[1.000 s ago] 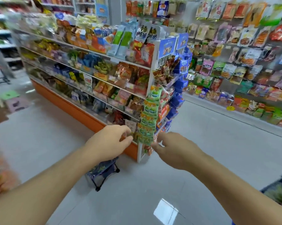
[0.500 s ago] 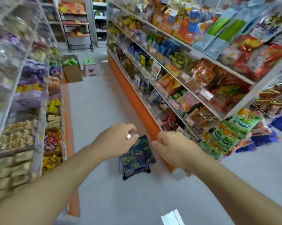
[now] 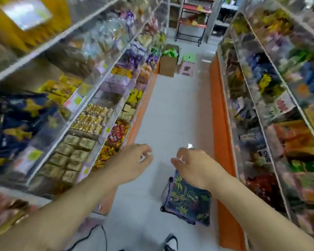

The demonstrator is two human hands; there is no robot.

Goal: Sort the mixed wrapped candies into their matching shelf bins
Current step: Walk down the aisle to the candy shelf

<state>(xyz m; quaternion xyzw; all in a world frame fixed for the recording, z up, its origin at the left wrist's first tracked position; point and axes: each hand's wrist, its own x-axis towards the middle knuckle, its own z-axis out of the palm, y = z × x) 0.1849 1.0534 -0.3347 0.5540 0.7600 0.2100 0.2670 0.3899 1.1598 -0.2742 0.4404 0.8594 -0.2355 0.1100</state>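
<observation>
While the wrapped candies (image 3: pixel 91 118) lie heaped in clear-fronted shelf bins (image 3: pixel 105 131) along the aisle's left side, both hands hang over the pale floor (image 3: pixel 172 113) between 2 long shelf runs. In the nearest left bins the candies show as tan squares, golden oblong pieces, red wrappers and orange-yellow ones, each kind in its own compartment behind small green and pink labels; further up the aisle the colours turn purple and yellow, though blur hides detail.

Left hand (image 3: pixel 132 160) is stretched forward at mid-frame with fingers curled loosely inward; a small pale scrap shows at its fingertips, but blur keeps me from telling whether it is pinched or only floor seen through the gap. Right hand (image 3: pixel 192 163) reaches forward beside it, apart from it, fingers bent downward, with a small bright white fleck just above the knuckles and another by the thumb; whether it has hold of anything cannot be told.

Under the right wrist stands a small folding stool (image 3: pixel 188 201) with a dark leaf-print seat and black frame, close to the orange base (image 3: pixel 223 142) of the right shelving. Far down the aisle sit a brown cardboard box (image 3: pixel 168 65) with green packets inside and a pink-and-green plastic stool (image 3: pixel 187 64) beside it. A black cable (image 3: pixel 98 232) trails on the floor near the bottom edge.
</observation>
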